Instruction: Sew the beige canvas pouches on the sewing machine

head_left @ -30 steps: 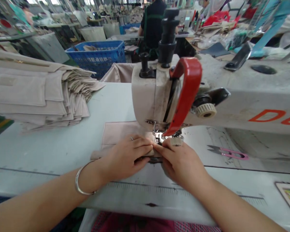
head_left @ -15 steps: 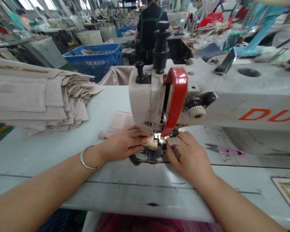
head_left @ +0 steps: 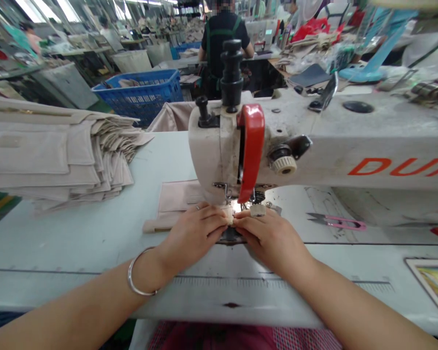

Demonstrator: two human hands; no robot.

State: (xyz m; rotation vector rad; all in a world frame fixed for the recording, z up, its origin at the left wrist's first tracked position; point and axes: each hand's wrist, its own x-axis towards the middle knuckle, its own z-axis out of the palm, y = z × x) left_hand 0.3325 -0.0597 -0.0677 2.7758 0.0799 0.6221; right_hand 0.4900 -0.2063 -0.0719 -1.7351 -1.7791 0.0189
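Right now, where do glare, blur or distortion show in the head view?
Head view: bright glare under the sewing machine's head, just beyond the left hand and right hand; glossy highlights on the red lever; upper-left windows washed out; lower edge of the fabric stack smeared; distance soft.

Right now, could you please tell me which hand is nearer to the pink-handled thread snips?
Right. The right hand is at the sewing machine's needle end, with the pink-handled thread snips lying to its right; the left hand, on the beige fabric, is farther left.
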